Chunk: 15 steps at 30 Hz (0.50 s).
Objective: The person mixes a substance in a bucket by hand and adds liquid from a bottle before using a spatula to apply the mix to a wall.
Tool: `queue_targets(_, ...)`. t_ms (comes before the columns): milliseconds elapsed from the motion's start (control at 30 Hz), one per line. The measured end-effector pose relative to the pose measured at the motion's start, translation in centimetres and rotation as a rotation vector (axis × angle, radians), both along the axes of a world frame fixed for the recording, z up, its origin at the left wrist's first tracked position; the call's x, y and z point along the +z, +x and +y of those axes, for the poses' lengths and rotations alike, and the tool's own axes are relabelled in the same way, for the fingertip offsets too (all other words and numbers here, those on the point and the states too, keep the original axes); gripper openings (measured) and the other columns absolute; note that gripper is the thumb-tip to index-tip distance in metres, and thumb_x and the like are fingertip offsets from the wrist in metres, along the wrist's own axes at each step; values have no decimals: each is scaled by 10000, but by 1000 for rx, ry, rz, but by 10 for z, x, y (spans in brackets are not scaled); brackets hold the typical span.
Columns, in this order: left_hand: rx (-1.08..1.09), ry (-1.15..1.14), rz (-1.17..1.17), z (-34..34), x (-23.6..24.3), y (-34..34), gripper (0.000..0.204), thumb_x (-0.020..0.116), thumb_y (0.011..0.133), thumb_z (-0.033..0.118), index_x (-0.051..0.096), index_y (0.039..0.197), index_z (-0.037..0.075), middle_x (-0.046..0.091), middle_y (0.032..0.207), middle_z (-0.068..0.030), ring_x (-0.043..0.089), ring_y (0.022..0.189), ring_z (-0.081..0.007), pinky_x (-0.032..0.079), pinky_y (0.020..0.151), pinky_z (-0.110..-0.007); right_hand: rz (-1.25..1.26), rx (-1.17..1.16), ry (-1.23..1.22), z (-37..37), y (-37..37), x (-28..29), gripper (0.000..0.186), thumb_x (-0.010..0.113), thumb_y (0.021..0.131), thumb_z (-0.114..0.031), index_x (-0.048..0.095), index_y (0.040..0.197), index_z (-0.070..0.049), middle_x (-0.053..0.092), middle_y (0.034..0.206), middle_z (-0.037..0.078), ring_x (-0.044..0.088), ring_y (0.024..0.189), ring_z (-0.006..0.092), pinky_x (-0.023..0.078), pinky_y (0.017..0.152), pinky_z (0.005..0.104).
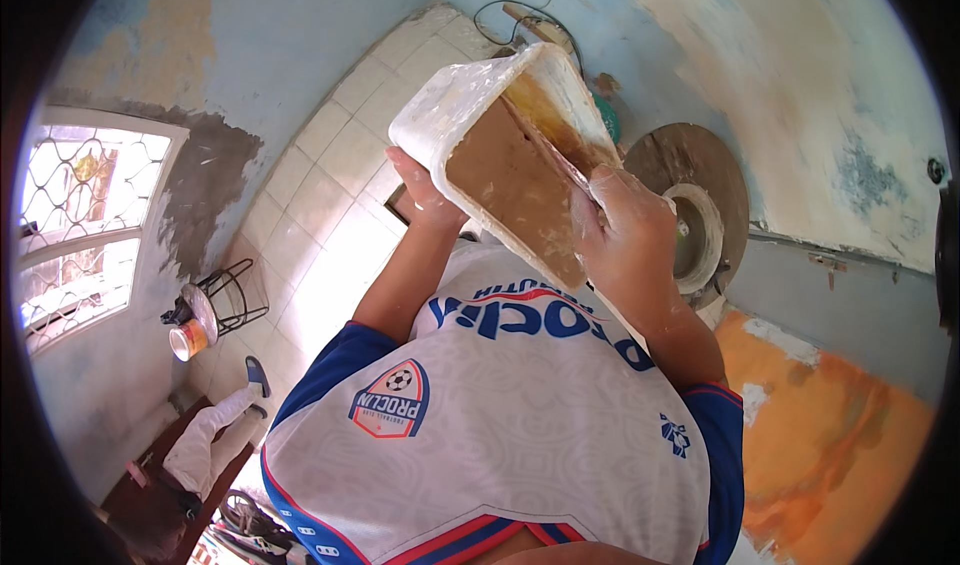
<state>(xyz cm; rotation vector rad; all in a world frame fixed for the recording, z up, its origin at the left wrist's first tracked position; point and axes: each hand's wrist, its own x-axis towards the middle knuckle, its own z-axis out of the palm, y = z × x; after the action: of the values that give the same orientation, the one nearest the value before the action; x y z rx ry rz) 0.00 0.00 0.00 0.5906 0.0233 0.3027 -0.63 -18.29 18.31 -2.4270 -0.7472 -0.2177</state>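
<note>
In front of my chest I hold a white rectangular plastic tub (433, 112), tilted, its sides smeared with dried filler. A flat brown surface fills much of its opening; I cannot tell whether it is filler or a board. My left hand (425, 187) grips the tub from its left side and underside, with some fingers hidden beneath. My right hand (630, 227), dusted with white, closes on a thin, straight-edged flat blade (550, 148) dipping into the tub's opening. The blade's handle is hidden. Yellowish residue coats the tub's inner far wall.
Right of the tub stands a round brown board (655, 155) with a pale bucket (697, 233) on it. A cable (510, 17) lies by the far wall. To the left are a black-legged stool (235, 290), an orange-and-white pot (187, 342), and another person's legs (205, 440).
</note>
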Motion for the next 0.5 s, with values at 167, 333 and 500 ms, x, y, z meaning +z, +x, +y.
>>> queue_targets(167, 157, 92, -100, 3, 25, 27, 967, 492, 878, 805, 328, 1504, 85, 462, 1472, -144, 482, 1349, -305, 432, 1112, -472, -59, 51, 103, 12, 45, -19, 110, 710, 816, 33, 621, 867, -6, 644, 812, 220, 646, 739, 427, 503, 601, 422)
queue_targets(333, 201, 132, -150, 29, 15, 73, 979, 527, 847, 820, 344, 1474, 90, 470, 1444, -140, 490, 1338, -307, 449, 1095, -481, -46, 141, 110, 8, 94, -13, 229, 678, 811, 40, 646, 1031, -12, 681, 891, 197, 670, 812, 402, 530, 669, 442)
queue_targets(500, 242, 100, -106, 22, 35, 118, 1007, 466, 847, 854, 351, 1480, 80, 462, 1457, -150, 496, 1334, -310, 452, 1091, -478, 23, 186, 117, -2, 140, -2, 252, 671, 829, 36, 668, 1078, -4, 704, 941, 204, 686, 845, 393, 552, 700, 423)
